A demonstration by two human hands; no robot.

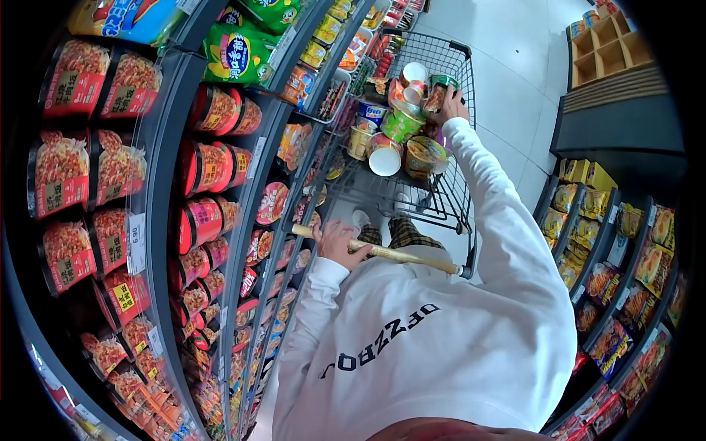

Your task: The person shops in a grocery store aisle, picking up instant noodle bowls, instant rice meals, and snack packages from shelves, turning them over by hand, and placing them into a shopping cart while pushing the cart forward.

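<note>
My left hand [340, 244] is wrapped round the pale yellow handle bar [404, 256] of a black wire shopping cart [471, 158]. Reaching over the cart's basket, my right hand [450, 109] grips a dark green instant noodle cup [439, 90] at the right side of the pile. Beside it in the cart lie a green noodle tub [402, 123], a blue cup [371, 112], a cream cup [359, 142] and a tub on its side showing a white round end [384, 160]. A larger patterned tub [425, 156] sits nearest me. My right fingertips are partly hidden.
Shelves close on my left carry rows of red boxed meals [66, 173], red tubs [198, 220] and green bags [234, 55]. Over to the right stands another shelf with yellow packets [565, 198]. Beyond it is a wooden rack [607, 51]. Tiled floor [507, 95] runs beside the cart.
</note>
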